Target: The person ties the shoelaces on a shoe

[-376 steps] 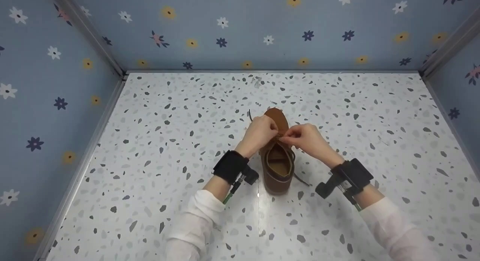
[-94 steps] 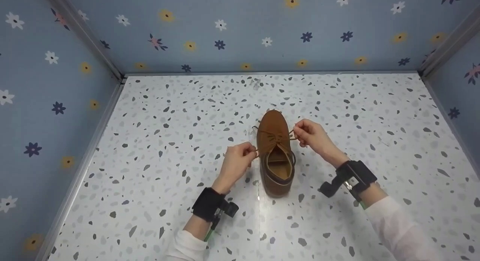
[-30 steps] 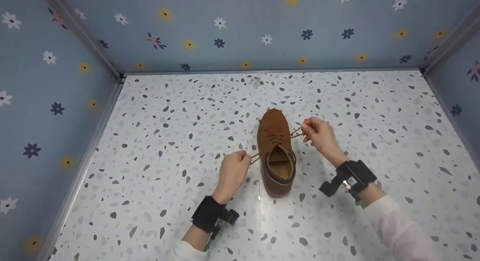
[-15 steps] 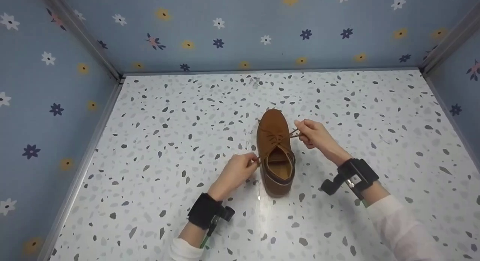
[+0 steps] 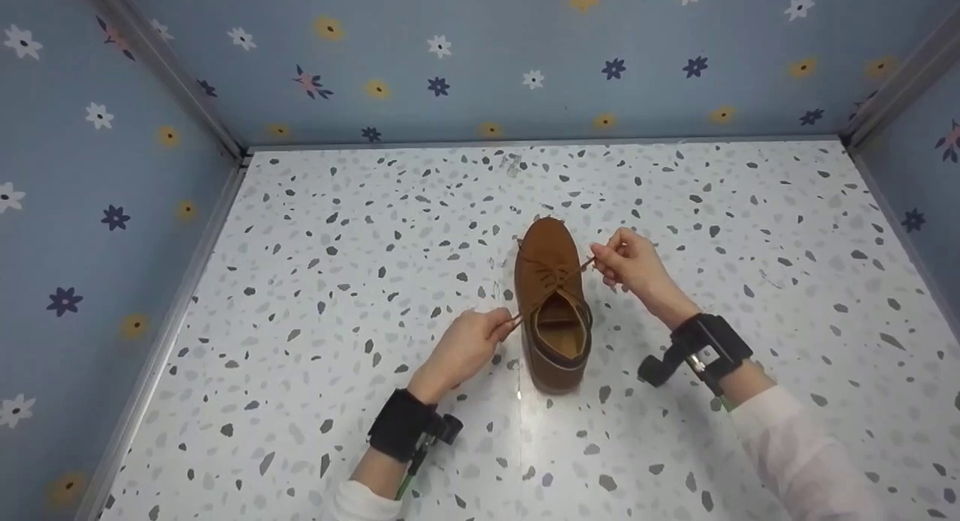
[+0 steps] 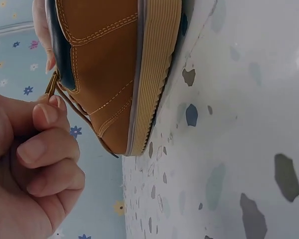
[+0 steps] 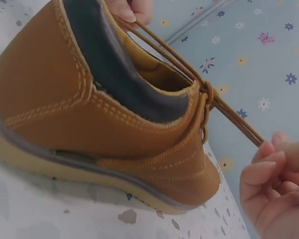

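A brown lace-up shoe (image 5: 546,240) with a dark padded collar stands on its sole, toe pointing away. Left of its opening, my left hand (image 5: 466,347) pinches a doubled strand of shoelace (image 6: 52,85) between thumb and index finger. On the other side, my right hand (image 5: 637,270) pinches another doubled strand between thumb and fingertips. In the right wrist view both strands run straight from a knot (image 7: 208,90) at the top of the lacing out to the hands. A loose lace end lies along the shoe's left side.
White speckled floor (image 5: 360,229) surrounds the shoe. Blue flowered panels (image 5: 480,56) rise at the back, left and right. A black strap with a small camera sits on each wrist.
Earliest, both hands were close together over the lacing; they have since drawn apart sideways with the lace strands. Over the last second the hands shift slightly; the shoe stays put.
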`<action>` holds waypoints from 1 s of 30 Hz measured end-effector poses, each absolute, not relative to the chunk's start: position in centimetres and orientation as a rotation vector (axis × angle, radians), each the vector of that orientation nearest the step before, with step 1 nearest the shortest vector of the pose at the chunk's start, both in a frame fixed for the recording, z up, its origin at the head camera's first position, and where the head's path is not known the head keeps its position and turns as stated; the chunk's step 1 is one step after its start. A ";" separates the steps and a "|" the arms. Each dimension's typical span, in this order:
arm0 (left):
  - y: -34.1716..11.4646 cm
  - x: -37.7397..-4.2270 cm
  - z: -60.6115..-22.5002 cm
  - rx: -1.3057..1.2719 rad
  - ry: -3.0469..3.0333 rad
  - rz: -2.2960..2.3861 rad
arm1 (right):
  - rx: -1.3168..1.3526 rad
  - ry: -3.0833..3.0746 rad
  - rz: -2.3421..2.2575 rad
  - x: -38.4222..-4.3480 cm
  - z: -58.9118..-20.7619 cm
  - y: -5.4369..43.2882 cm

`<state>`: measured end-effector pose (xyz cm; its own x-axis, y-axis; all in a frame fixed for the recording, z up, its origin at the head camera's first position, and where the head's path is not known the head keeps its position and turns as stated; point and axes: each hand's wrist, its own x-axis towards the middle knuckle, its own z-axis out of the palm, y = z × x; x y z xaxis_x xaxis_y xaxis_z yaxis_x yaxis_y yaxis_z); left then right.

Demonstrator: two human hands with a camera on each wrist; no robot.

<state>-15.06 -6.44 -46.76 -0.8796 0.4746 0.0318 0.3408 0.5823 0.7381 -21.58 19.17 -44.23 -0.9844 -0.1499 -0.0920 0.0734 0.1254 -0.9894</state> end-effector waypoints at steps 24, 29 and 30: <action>-7.2 -14.7 -46.3 0.795 2.629 1.101 | 0.032 2.321 -2.009 -22.3 -44.4 18.5; -7.3 -14.7 -46.1 0.786 2.612 1.109 | 0.065 2.319 -1.993 -22.4 -44.3 18.5; -7.3 -14.7 -46.1 0.789 2.615 1.113 | 0.071 2.321 -1.989 -22.5 -44.3 18.4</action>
